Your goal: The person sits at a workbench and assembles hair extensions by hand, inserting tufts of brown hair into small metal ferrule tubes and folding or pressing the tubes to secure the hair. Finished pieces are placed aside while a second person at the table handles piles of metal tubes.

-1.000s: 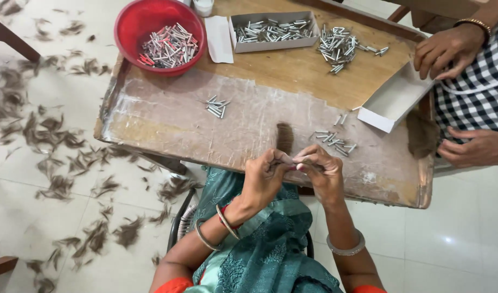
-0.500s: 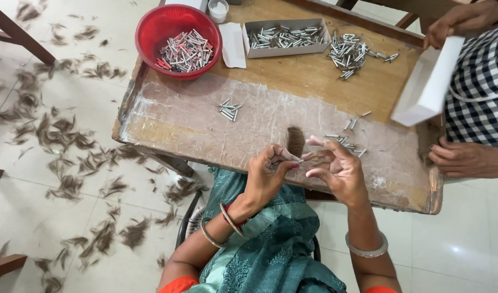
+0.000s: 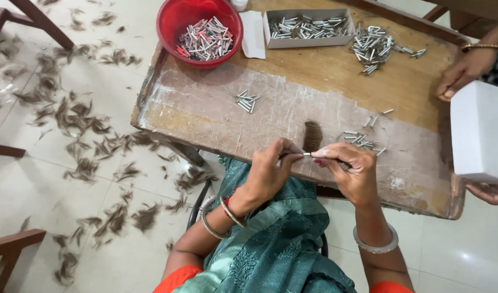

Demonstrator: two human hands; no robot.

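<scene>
My left hand (image 3: 270, 171) and my right hand (image 3: 353, 172) meet over the near edge of the worn wooden table (image 3: 205, 116). Between their fingertips they pinch a thin silver tube (image 3: 307, 154), and my left fingers also hold a dark thin strand, probably hair. A small dark tuft of hair (image 3: 312, 135) lies on the table just beyond my hands. A few loose silver tubes (image 3: 363, 141) lie right of the tuft, and a small cluster of tubes (image 3: 246, 101) lies further left.
A red bowl (image 3: 167, 21) of tubes stands at the far left, a grey cardboard tray (image 3: 308, 40) of tubes beside it, and a loose tube pile (image 3: 375, 44). Another person's hand (image 3: 461, 75) holds a white box (image 3: 479, 133) at the right. Hair clumps (image 3: 81, 116) litter the floor.
The view has shifted. The other person's white box has come down lower at the table's right side. My hands stay together on the tube at the table's near edge.
</scene>
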